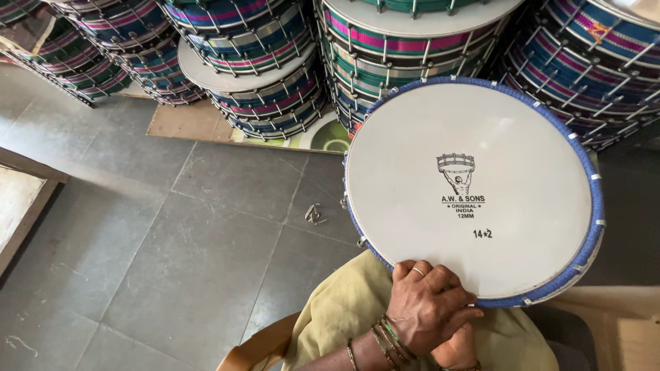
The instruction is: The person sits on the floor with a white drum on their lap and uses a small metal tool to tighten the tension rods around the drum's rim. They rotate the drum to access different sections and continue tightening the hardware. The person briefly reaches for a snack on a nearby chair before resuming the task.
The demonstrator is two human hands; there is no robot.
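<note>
Left hand fingers curled over near rim of round white-skinned drum with blue edging, right hand beneath, grip unclear, stacked striped drums crowding far edge, open grey tiled floor leftward

Grey stone-tile floor, pale seams between large slabs. On it, far across the top, stacks of round drums with striped bands, some resting on a flat sheet of brown cardboard with a printed mat beside it. Near the middle, small loose metal hooks; at the left edge, a wooden frame.
</note>
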